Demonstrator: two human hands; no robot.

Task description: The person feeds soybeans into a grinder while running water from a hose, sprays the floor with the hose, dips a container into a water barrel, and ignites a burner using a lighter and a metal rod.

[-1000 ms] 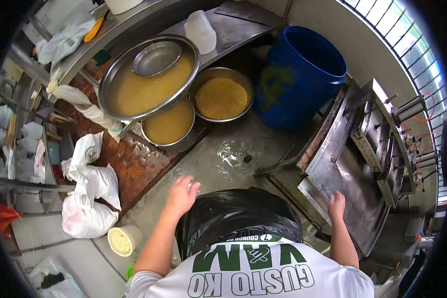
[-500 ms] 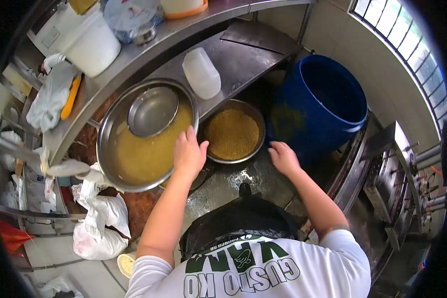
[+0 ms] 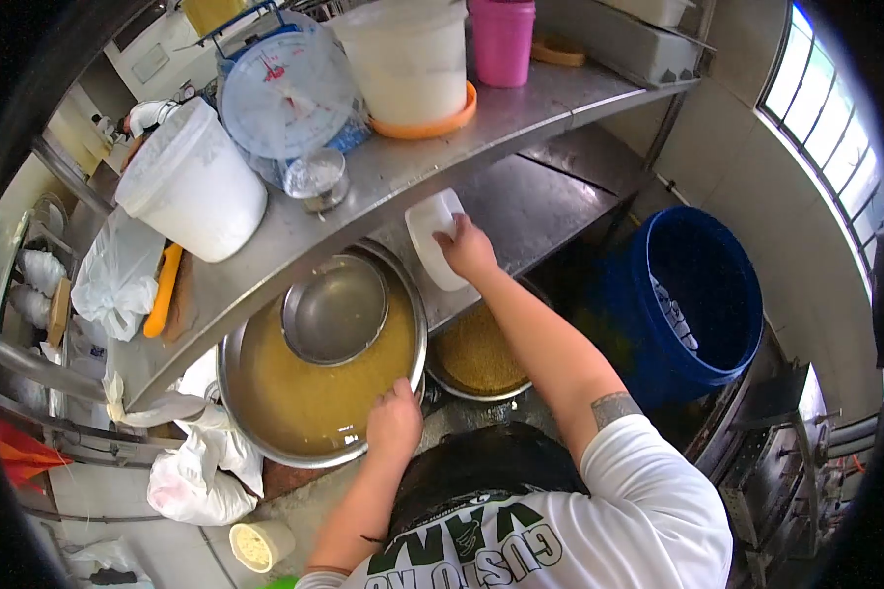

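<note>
My right hand [image 3: 469, 250] reaches forward and is closed on a white plastic jug [image 3: 430, 236] on the lower metal shelf. At the near right rim of a large steel basin [image 3: 228, 393], my left hand [image 3: 395, 422] is closed on the edge, its fingertips partly hidden. The basin holds cloudy yellowish liquid [image 3: 295, 402], and a smaller steel bowl [image 3: 334, 314] sits in it. To the right, partly behind my right forearm, is another steel bowl [image 3: 501, 396] filled with yellow-brown grains [image 3: 476, 353].
A blue barrel [image 3: 638, 314] stands at the right. The upper metal shelf [image 3: 383, 187] carries a white bucket [image 3: 201, 187], a dial scale [image 3: 290, 93], a small metal cup [image 3: 316, 179], a pink container [image 3: 502, 39] and an orange-handled tool [image 3: 164, 292]. White bags [image 3: 206, 481] lie at lower left.
My right hand has moved from beside the barrel up to the jug and taken hold of it. My left hand has closed at the basin's rim. The view has shifted, showing more upper shelf.
</note>
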